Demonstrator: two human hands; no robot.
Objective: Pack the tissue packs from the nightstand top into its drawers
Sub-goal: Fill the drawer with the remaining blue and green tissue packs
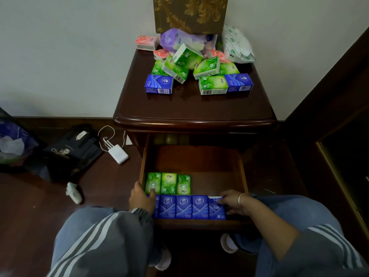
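Note:
The dark wood nightstand (191,108) carries a heap of green, blue and pink tissue packs (187,64) at the back of its top. Its lower drawer (199,160) stands pulled out. Inside, a row of blue packs (183,206) lines the front wall, with three green packs (168,183) behind them at the left. My left hand (140,198) rests at the drawer's left end, thumb on the leftmost green pack. My right hand (232,201) pinches the rightmost blue pack (216,209) at its top edge.
A gold-patterned box (189,13) and a white plastic package (237,45) stand at the nightstand's back. On the floor to the left lie a white charger with cable (117,153), a dark bag (73,150) and a small white object (73,192). My knees flank the drawer.

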